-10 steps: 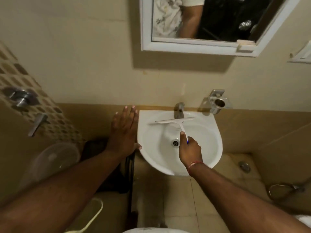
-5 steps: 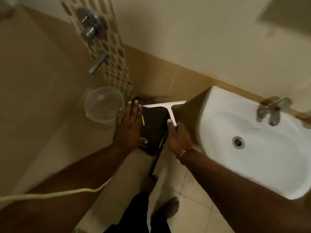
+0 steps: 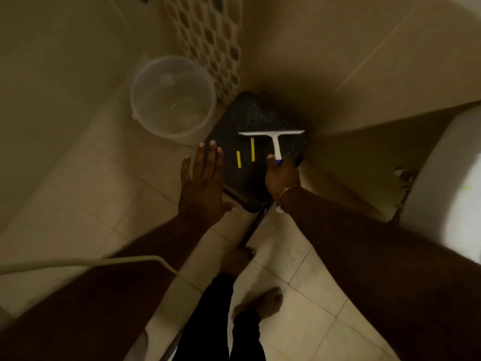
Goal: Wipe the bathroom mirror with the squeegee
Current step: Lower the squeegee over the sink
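- The right hand (image 3: 282, 175) is closed around the lower end of the squeegee (image 3: 273, 138) handle, thumb laid along the handle; a blue tip shows at the knuckles.
- The squeegee is held above a black stool (image 3: 250, 118) with a speckled top, its white blade crosswise and pointing away from the person. Whether the blade touches the stool top cannot be told.
- Two short yellow strips (image 3: 246, 154) lie on the stool top, just beside the squeegee handle on its left.
- The left hand (image 3: 203, 178) is open and flat with fingers spread, holding nothing, and hovers at the stool's left edge; whether it rests on it is unclear. It looks placed to steady the stool or the body while bending.
- A clear plastic bucket (image 3: 173, 100) stands on the tiled floor (image 3: 91, 183), touching or nearly touching the stool's far left corner, against a mosaic tile strip (image 3: 208, 35).
- The white washbasin (image 3: 442, 183) is at the right edge; the mirror is out of view.
- Judged from this, the tool seems to be over its resting place, so the wiping is probably either over or not yet begun; which one cannot be said.
- Two bare feet (image 3: 257, 303) stand on the floor below the stool.
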Demonstrator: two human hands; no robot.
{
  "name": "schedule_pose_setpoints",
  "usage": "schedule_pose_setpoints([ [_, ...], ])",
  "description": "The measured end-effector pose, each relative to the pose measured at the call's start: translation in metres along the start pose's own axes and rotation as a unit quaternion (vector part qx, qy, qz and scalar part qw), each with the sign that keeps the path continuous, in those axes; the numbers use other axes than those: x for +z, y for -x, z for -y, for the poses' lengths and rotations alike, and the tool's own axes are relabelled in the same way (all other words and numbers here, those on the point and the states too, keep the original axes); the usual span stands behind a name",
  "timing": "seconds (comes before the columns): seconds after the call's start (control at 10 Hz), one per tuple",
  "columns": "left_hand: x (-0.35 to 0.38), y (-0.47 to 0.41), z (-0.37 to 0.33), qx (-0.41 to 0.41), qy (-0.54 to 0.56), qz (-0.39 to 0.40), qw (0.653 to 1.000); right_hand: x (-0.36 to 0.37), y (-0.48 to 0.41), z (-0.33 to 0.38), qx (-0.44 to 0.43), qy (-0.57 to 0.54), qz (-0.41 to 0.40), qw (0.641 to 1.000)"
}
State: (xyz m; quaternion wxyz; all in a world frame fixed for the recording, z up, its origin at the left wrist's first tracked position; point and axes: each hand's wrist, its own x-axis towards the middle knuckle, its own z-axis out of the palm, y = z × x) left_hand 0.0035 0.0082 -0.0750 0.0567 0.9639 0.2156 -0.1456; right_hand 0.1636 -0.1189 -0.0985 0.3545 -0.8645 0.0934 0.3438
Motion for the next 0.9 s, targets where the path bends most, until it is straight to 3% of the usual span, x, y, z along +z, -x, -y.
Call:
schedule_pose_setpoints([
  [0.4,0.028,-0.038,-0.017,0.042,-0.001,0.027,0.999,0.034,-0.048,-0.005,-0.034,0.078,0.013,0.996],
  [0.7,-0.006,-0.030,-0.026,0.059,-0.002,0.026,0.998,-0.016,0.009,-0.017,-0.091,0.101,0.048,0.990],
  [0.9,-0.071,-0.010,-0.056,0.101,0.013,-0.037,0.994,-0.087,0.088,-0.019,-0.171,0.087,0.001,0.981],
])
